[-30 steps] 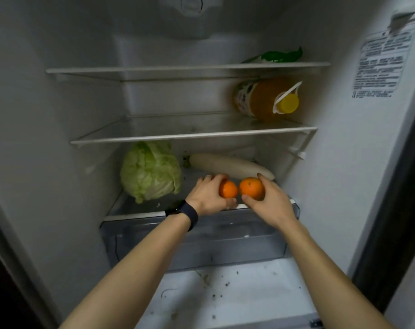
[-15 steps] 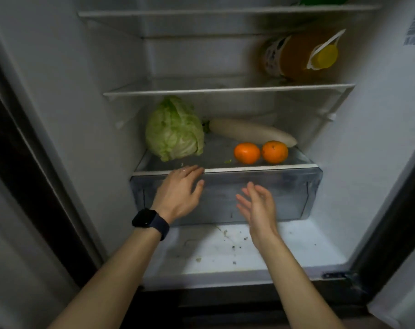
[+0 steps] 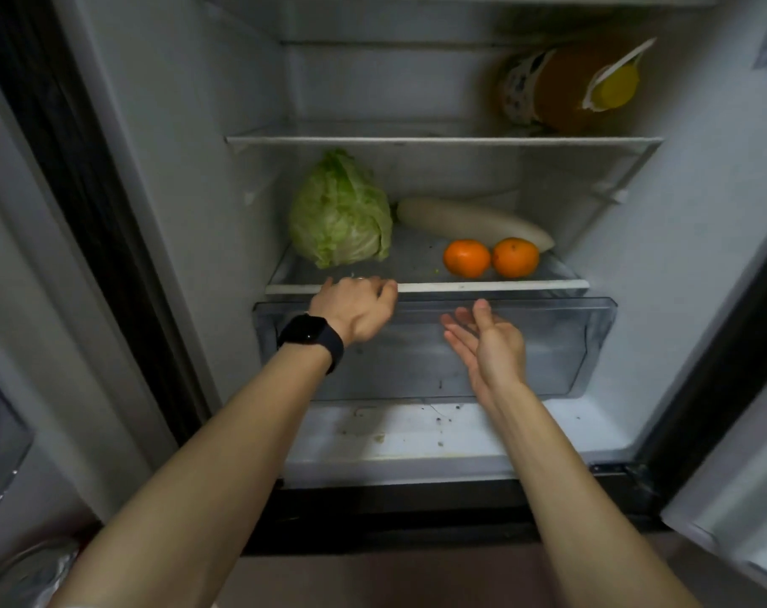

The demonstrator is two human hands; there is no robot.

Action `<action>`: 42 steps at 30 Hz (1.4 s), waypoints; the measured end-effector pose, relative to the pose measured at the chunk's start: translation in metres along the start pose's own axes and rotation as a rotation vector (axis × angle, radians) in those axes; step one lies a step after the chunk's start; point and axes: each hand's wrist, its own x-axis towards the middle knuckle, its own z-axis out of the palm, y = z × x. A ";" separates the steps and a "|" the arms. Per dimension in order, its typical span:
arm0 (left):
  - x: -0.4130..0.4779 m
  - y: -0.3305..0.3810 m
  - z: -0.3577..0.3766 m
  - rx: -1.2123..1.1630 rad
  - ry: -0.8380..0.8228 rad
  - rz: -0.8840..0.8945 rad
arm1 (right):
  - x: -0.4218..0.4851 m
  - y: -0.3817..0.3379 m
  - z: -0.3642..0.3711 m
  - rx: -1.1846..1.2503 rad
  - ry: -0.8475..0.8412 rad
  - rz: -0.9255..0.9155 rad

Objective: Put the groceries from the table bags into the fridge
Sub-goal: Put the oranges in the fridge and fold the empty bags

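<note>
Head view, looking down into open white fridge. Far left: pale green round cabbage on glass shelf over the drawer, long white radish lying just behind and to its right. Left hand, black watch on wrist, fingers curled loosely over the shelf's front edge, nothing held. Centre-right: two small orange tangerines touching side by side on the same shelf, just in front of the radish tip. Right hand open, palm turned up, empty, hovering before clear plastic crisper drawer. Upper right: amber bottle with yellow cap and white handle lying on its side on the shelf above. Likely step: groceries set down, drawer perhaps next to be pulled. Best done with both hands under the drawer lip, pulling evenly and level so the shelf above stays put and the tangerines don't roll. Hard to tell: left fingertips hidden behind shelf edge; drawer contents blurred, seemingly nothing inside; top shelf and door cut off; table bags out of frame; bottle label unreadable.
</note>
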 end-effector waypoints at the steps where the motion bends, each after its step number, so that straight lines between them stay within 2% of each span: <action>1: -0.001 0.001 -0.004 0.007 -0.046 -0.002 | -0.007 -0.002 -0.004 0.003 -0.007 -0.002; 4: -0.009 0.002 -0.006 0.039 -0.106 0.065 | -0.024 -0.010 -0.016 -0.012 -0.040 0.024; 8: -0.035 0.001 0.004 0.117 0.198 0.186 | -0.036 -0.023 -0.021 -0.073 -0.032 0.073; 10: -0.054 0.001 0.013 0.182 0.261 0.241 | -0.040 -0.032 -0.025 -0.086 0.002 0.070; 14: -0.081 0.005 0.027 0.133 0.263 0.223 | -0.052 -0.049 -0.036 -0.099 -0.029 0.124; 24: -0.146 0.031 0.051 0.144 0.514 0.159 | -0.103 -0.044 -0.059 -0.038 0.014 0.085; 34: -0.191 0.037 0.054 0.145 0.523 0.128 | -0.146 -0.032 -0.077 0.033 0.022 0.056; 42: -0.208 0.053 0.056 0.128 0.435 0.052 | -0.159 -0.034 -0.091 -0.060 -0.007 0.080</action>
